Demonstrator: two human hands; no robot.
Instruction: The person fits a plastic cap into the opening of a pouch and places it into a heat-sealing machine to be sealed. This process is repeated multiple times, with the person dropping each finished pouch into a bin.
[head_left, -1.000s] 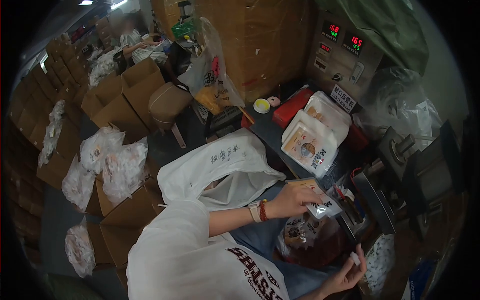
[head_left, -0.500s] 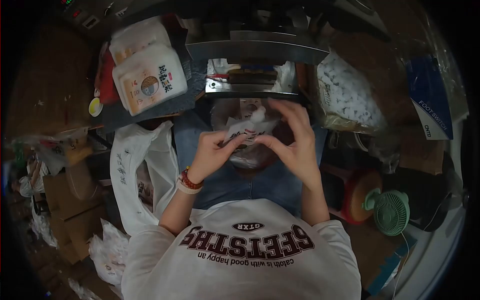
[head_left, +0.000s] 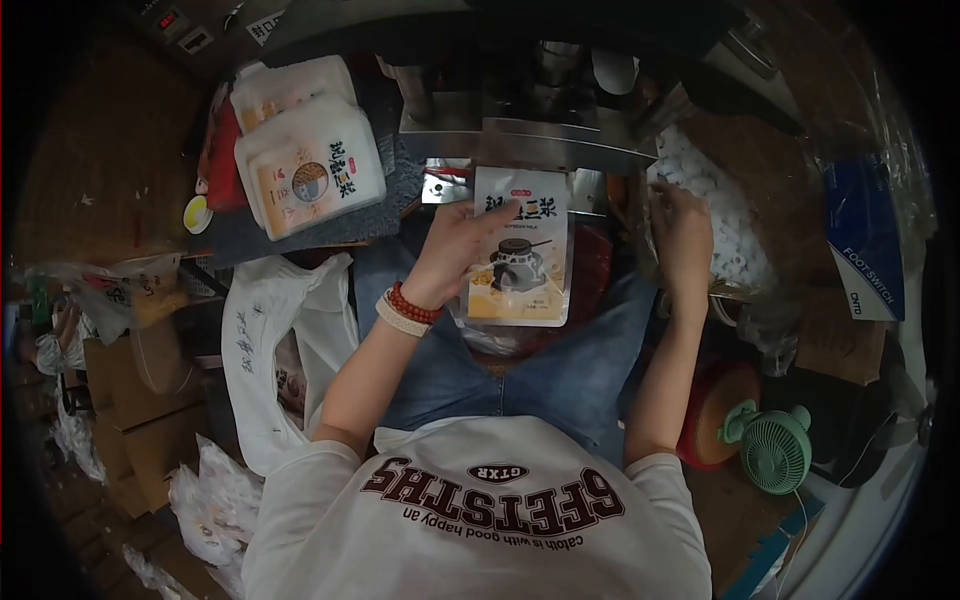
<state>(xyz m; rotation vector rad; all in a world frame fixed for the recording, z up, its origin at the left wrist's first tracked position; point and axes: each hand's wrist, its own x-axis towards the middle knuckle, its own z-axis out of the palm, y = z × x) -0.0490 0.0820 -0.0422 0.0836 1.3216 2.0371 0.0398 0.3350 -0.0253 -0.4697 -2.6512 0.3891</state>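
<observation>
A flat printed pouch with a dark pot picture is held up over the lap. My left hand grips its left edge, with the fingers over its face. On the right, my right hand is at the near-left edge of a clear bag of small white pieces. Its fingers are bent and partly hidden, so I cannot make out whether they hold anything. Behind the pouch is a metal machine front.
Stacked white printed packs lie on a grey mat at the left. A white sack hangs below them. At the right are a green fan, a red round stool and a blue-and-white box.
The pouch, earlier folded or tilted between both hands, now faces up flat in my left hand. My right hand has moved away to the right, to the bag of white pieces.
</observation>
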